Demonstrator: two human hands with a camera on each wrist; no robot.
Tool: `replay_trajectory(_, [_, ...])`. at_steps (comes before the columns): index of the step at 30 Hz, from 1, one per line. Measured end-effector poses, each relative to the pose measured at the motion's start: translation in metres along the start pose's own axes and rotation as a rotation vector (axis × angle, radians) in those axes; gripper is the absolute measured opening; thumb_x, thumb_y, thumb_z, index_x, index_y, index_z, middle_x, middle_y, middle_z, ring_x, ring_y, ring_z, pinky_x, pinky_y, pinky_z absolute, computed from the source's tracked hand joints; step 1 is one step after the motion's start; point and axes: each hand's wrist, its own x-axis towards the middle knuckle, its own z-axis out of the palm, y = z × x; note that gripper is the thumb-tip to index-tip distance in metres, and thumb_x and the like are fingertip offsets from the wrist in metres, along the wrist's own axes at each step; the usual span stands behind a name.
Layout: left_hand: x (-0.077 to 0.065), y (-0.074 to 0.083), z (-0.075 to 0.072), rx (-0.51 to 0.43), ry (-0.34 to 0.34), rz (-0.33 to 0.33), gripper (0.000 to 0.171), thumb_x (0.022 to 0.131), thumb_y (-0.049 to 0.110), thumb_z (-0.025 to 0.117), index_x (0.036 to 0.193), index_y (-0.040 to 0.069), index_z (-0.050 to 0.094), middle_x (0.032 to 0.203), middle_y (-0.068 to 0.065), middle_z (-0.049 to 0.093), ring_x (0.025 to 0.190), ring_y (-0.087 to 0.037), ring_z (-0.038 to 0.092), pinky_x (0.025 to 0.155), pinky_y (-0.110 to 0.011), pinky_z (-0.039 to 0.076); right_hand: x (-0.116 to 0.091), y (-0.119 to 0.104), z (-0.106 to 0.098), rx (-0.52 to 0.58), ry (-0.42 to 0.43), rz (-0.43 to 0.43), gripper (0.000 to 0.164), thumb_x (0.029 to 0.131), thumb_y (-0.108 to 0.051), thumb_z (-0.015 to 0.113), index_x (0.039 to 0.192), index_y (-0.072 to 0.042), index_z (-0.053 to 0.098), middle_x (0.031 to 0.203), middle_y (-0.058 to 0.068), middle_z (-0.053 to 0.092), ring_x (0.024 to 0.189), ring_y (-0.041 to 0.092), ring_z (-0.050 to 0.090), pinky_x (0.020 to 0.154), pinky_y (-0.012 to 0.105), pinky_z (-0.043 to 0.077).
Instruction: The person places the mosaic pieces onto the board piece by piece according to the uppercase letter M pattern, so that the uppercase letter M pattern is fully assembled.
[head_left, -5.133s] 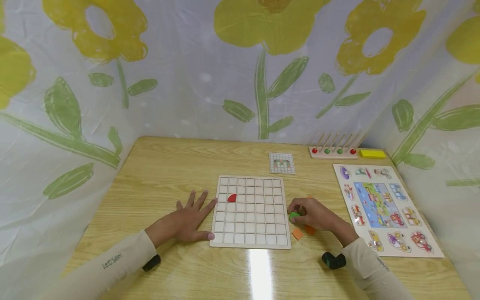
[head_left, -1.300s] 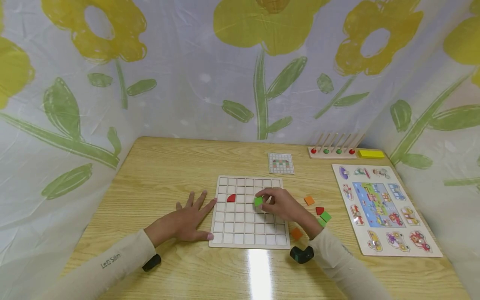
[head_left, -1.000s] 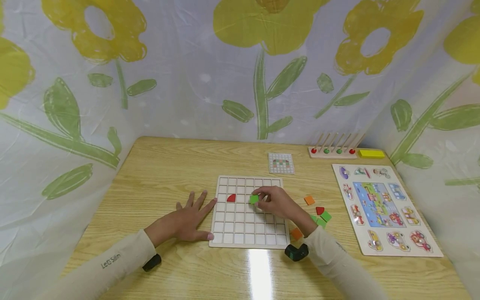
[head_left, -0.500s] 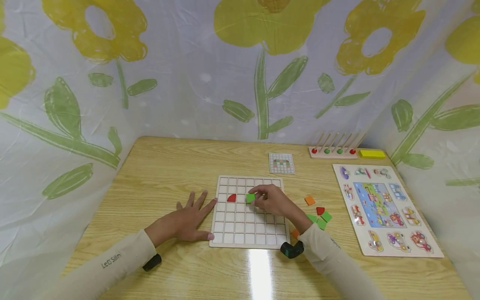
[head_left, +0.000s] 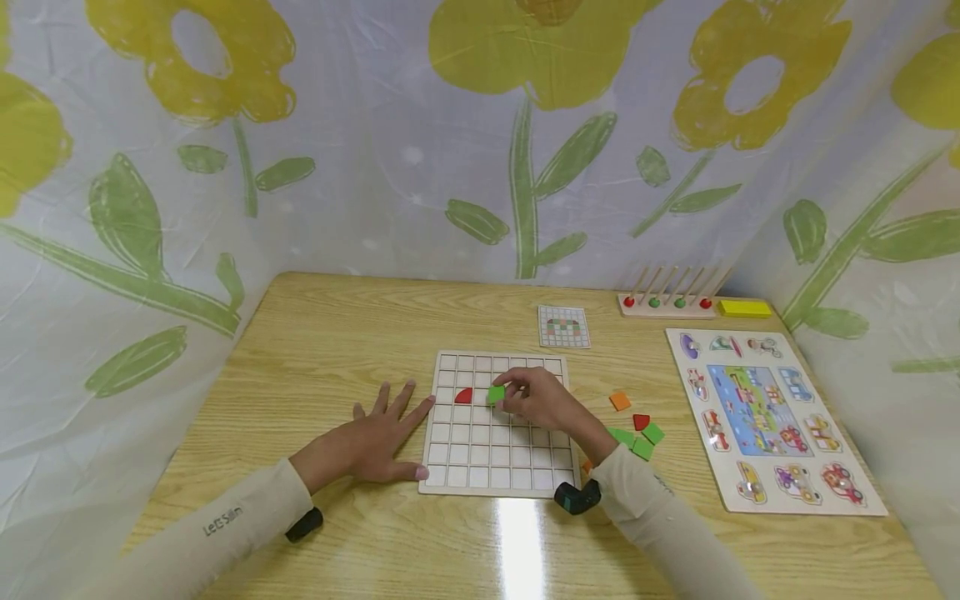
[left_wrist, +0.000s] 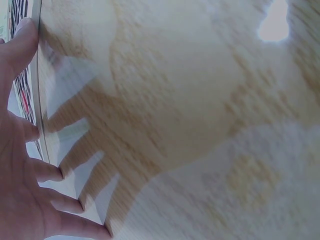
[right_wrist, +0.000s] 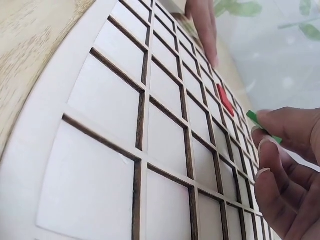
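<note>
A pale wooden grid board [head_left: 459, 479] with square recesses lies flat on the table. One red quarter-round tile [head_left: 464, 396] sits in a recess toward its left side. My right hand [head_left: 538, 398] pinches a green square tile [head_left: 496, 395] between thumb and fingers, over the board a little right of the red tile. In the right wrist view the green tile [right_wrist: 263, 127] is tilted and held above the recesses. My left hand [head_left: 378, 440] lies with fingers spread on the table, its thumb and index fingertip touching the board's left edge.
Right of the board lie loose tiles: several green squares [head_left: 642, 448], a red piece [head_left: 641, 422] and orange squares [head_left: 619, 401]. A small pattern card [head_left: 564, 327] lies behind the board. Farther right are a picture puzzle [head_left: 780, 483], a peg stand [head_left: 666, 311] and a yellow block [head_left: 744, 308].
My right hand took the green tile from the loose pieces at the right and carried it left over the board, lately drifting slightly farther left. The left hand stayed put.
</note>
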Motion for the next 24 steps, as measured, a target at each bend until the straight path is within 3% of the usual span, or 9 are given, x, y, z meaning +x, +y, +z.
replay_trajectory(24, [0.002,-0.003,0.002,0.005,-0.002,-0.006,0.106,0.087,0.076,0.055,0.163,0.016,0.011,0.166,-0.027,0.004,0.146,-0.063,0.007,0.096,-0.085,0.025,0.011,-0.006,0.007,-0.083,-0.015,0.016,0.032,0.093,-0.006,0.07,0.124,-0.005,0.069,0.094,0.006,0.07,0.074,0.01,0.06,0.065,0.023,0.048])
